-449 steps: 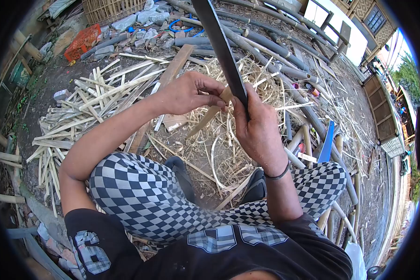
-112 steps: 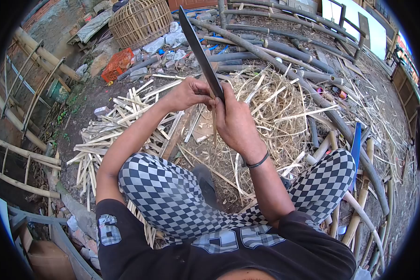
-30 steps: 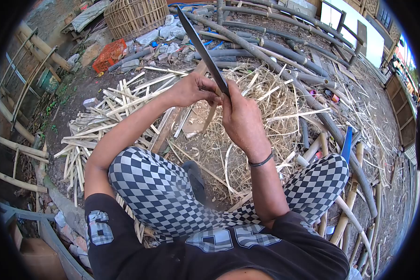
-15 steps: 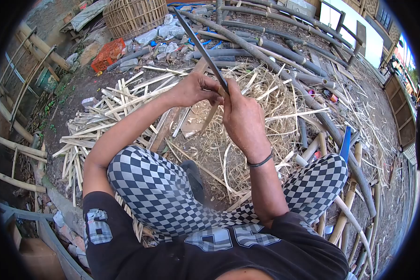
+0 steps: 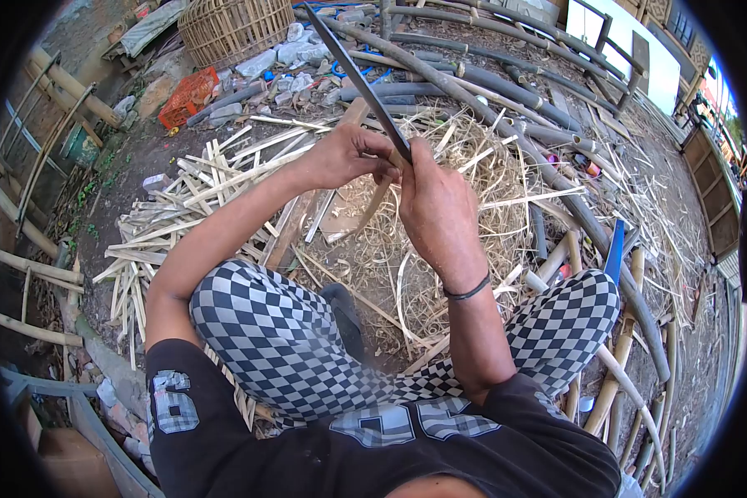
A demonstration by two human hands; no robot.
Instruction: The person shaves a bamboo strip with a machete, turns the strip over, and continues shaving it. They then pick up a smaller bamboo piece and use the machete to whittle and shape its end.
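Observation:
My right hand (image 5: 444, 212) is closed round the handle end of a long knife (image 5: 358, 79), whose dark blade slants up and to the left, away from me. Close beside it, my left hand (image 5: 344, 158) pinches a thin bamboo strip (image 5: 373, 209) against the blade's lower end. The strip's pale tail curves down between my hands; its other end is hidden by fingers and blade. Below lie curly bamboo shavings (image 5: 490, 236) on the ground. Split bamboo sticks (image 5: 212, 178) are piled to the left, beyond my left forearm.
Long bamboo poles (image 5: 523, 137) lie behind the shavings and down the right. An orange crate (image 5: 188, 98) and a woven bamboo basket (image 5: 234, 31) stand at the back left. A blue blade-like object (image 5: 614, 253) sticks up by my right knee.
My right hand has shifted slightly right and down. The knife tilts a little further left at its tip. My left hand keeps its pinch, almost in place.

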